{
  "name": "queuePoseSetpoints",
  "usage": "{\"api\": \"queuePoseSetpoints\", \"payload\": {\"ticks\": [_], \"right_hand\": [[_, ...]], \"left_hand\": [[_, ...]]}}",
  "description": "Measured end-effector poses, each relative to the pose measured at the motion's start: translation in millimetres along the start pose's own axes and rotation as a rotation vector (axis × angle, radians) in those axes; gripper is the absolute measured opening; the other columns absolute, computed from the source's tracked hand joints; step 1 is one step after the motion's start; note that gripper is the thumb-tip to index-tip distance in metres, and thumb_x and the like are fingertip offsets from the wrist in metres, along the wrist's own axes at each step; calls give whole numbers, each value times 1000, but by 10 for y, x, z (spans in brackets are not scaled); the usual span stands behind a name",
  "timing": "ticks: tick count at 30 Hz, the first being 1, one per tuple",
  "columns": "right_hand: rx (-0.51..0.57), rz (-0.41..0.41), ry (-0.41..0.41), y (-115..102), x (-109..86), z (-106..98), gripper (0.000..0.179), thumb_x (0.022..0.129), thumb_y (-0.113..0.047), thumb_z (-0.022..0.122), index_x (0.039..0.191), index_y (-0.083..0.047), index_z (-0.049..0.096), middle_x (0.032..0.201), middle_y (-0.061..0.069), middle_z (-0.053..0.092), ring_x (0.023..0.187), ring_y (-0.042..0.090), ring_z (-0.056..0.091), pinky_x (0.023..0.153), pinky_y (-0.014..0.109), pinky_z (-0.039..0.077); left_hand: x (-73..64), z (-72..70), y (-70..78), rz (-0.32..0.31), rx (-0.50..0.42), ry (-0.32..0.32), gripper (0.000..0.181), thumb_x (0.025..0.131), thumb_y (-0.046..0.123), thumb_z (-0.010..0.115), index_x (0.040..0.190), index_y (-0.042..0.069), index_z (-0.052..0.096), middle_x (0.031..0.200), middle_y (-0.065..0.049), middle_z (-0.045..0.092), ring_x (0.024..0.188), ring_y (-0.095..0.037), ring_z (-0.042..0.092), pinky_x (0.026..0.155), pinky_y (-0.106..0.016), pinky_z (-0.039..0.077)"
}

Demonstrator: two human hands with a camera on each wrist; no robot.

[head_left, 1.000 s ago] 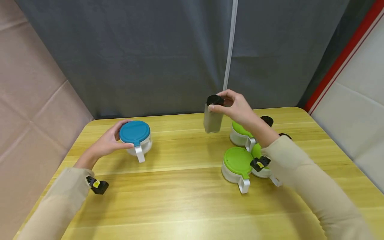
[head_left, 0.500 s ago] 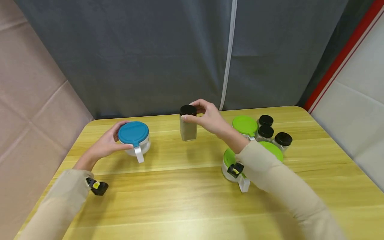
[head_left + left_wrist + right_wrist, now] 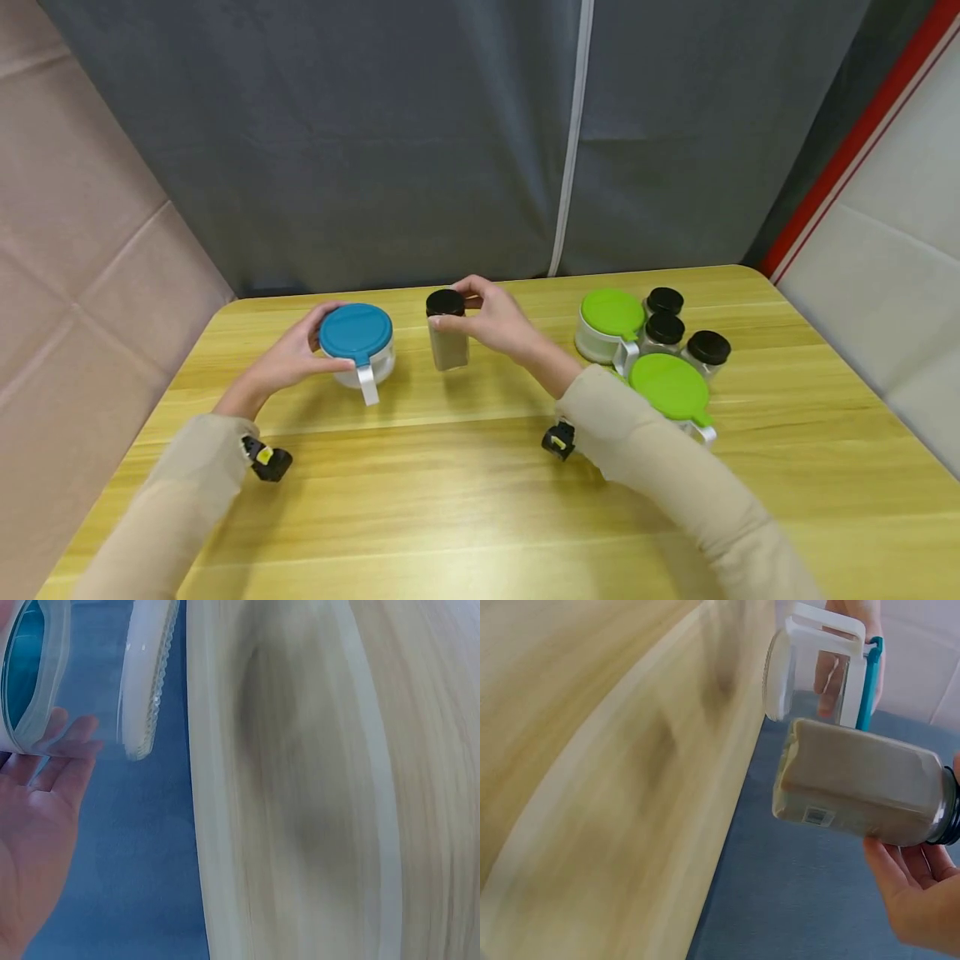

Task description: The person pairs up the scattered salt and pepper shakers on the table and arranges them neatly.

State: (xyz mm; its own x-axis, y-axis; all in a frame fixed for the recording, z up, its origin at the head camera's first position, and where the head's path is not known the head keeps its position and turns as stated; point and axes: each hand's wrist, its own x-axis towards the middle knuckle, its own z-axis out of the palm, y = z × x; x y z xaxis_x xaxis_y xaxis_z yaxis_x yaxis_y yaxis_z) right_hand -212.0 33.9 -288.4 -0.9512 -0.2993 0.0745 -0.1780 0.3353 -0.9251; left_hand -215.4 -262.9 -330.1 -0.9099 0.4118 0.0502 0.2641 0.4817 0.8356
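Note:
In the head view, my left hand point(image 3: 288, 358) grips a clear, round seasoning jar point(image 3: 356, 332) by its sides; it has a blue lid and a white handle facing me. Thumb and fingers of my right hand point(image 3: 495, 321) pinch a square, clear spice jar point(image 3: 450, 346) near its black cap. Greyish-brown powder fills the spice jar, and a small label point(image 3: 819, 817) shows low on its side in the right wrist view. Both jars are upright and side by side, with a narrow gap between them. The left wrist view shows the blue-lidded jar's ribbed base point(image 3: 142, 682) and fingers behind its clear wall.
On the right of the wooden table point(image 3: 420, 517) stand green-lidded jars point(image 3: 613, 315) with white handles, one mostly hidden by my right sleeve point(image 3: 652, 450). Three black-capped jars point(image 3: 664, 328) stand among them. A grey curtain point(image 3: 375, 167) hangs behind the table's far edge.
My right hand has carried the spice jar left and lower, away from the green-lidded jars and towards the blue-lidded one. In the last half second my left hand has shifted its jar slightly right.

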Motion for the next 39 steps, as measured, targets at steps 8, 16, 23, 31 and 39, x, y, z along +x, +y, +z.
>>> {"api": "queuePoseSetpoints", "payload": {"ticks": [8, 16, 23, 31, 39], "right_hand": [[-3, 94, 7, 123, 59, 43, 47, 72, -25, 74, 109, -7, 51, 107, 4, 52, 99, 18, 49, 81, 30, 44], [54, 162, 68, 234, 122, 51, 45, 73, -19, 73, 110, -6, 51, 111, 8, 50, 103, 21, 48, 85, 32, 42], [64, 184, 111, 316, 156, 38, 45, 74, -18, 73, 110, -5, 51, 113, 9, 50, 105, 22, 46, 88, 32, 39], [90, 200, 130, 385, 184, 17, 45, 73, -17, 73, 110, -4, 52, 111, 10, 51, 102, 23, 48, 87, 33, 40], [99, 226, 146, 405, 210, 10, 46, 73, -17, 73, 112, -5, 51, 113, 10, 51, 103, 22, 48, 87, 32, 41]], "left_hand": [[167, 165, -28, 23, -62, -37, 84, 75, 12, 72, 138, 6, 17, 136, -15, 27, 119, -30, 32, 97, -46, 26], [312, 295, -85, 40, -72, -38, 85, 73, 16, 73, 137, 5, 19, 135, -15, 29, 120, -30, 32, 98, -47, 25], [432, 416, -109, 44, -79, -43, 85, 73, 16, 73, 137, 4, 20, 134, -16, 30, 119, -31, 33, 98, -46, 25], [555, 526, -126, 28, -74, -38, 83, 72, 21, 74, 137, 9, 22, 134, -13, 32, 118, -29, 35, 98, -46, 25], [579, 567, 60, -24, -60, -57, 84, 74, 22, 73, 138, 7, 20, 135, -15, 29, 117, -30, 34, 97, -47, 25]]}}
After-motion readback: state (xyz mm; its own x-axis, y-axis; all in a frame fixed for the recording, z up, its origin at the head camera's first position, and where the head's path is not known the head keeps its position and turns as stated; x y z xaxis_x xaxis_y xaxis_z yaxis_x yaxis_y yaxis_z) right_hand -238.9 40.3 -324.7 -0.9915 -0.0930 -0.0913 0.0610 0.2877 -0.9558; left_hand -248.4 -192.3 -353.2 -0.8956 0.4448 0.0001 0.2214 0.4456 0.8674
